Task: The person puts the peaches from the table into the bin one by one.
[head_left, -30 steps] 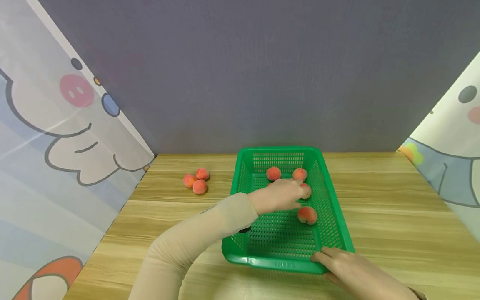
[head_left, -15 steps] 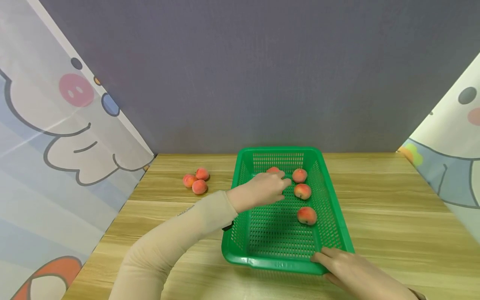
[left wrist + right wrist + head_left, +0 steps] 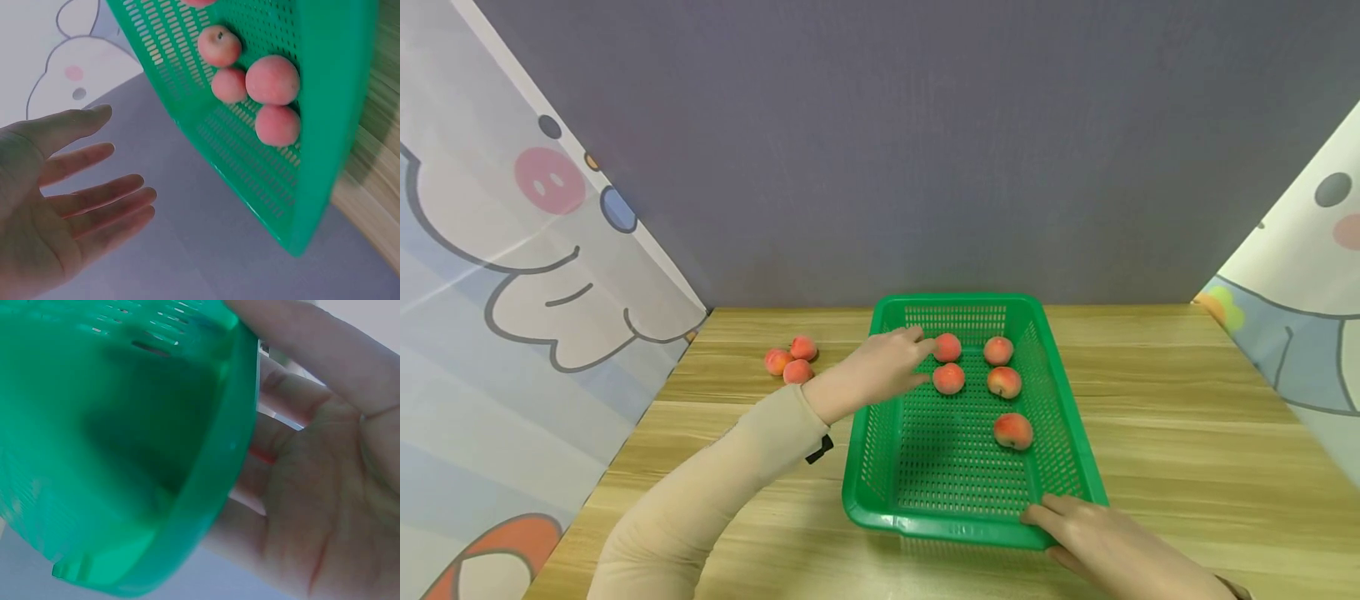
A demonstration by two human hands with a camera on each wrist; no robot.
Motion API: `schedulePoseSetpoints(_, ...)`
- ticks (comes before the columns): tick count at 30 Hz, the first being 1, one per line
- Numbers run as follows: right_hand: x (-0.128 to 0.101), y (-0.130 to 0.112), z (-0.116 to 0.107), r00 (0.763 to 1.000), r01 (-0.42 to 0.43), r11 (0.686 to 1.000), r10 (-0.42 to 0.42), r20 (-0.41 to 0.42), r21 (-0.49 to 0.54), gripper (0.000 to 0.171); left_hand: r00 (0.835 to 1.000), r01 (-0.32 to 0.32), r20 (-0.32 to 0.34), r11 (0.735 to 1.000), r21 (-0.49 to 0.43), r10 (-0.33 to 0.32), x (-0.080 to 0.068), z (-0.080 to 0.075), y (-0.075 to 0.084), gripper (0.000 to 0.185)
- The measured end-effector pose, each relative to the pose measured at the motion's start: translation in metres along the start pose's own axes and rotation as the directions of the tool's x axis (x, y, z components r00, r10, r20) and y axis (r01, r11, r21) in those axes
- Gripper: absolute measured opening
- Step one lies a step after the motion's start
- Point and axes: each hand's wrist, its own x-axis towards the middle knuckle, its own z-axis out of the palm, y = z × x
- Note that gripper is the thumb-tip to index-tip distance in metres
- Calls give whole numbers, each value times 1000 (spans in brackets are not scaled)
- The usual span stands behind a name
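A green plastic basket with slotted walls stands on the table, with several peaches lying apart or in contact on its floor. Over its left rim hangs my left hand, fingers extended and holding nothing; the left wrist view shows the bare palm beside the basket wall. My right hand grips the basket's near right corner, thumb on one side of the rim and fingers on the other, as the right wrist view shows. Left of the basket, three peaches sit clustered on the table, one partly behind my left forearm.
The wood-grain table reaches to a grey panel at the back. Cartoon-printed sheets stand along the left and right sides.
My left hand has drawn back leftward from over the peaches to the basket's left rim, uncovering the peaches inside. The right hand and the basket have stayed in place.
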Motion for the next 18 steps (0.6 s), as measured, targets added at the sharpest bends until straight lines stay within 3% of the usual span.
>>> schedulePoseSetpoints(8, 2, -1, -2, 1000, -13, 1000, 13, 12, 9, 32, 995, 54, -80, 998, -39, -57, -22, 4, -23, 35)
schedulePoseSetpoints(13, 1, 0, 0, 1000, -2, 1000, 2, 0, 6, 33, 986, 93, -136, 995, -33, -97, -33, 10, -37, 36)
schedulePoseSetpoints(18, 0, 1, 0, 1000, -7, 1000, 7, 3, 6, 33, 975, 122, -175, 989, -86, -136, -43, 16, -51, 34)
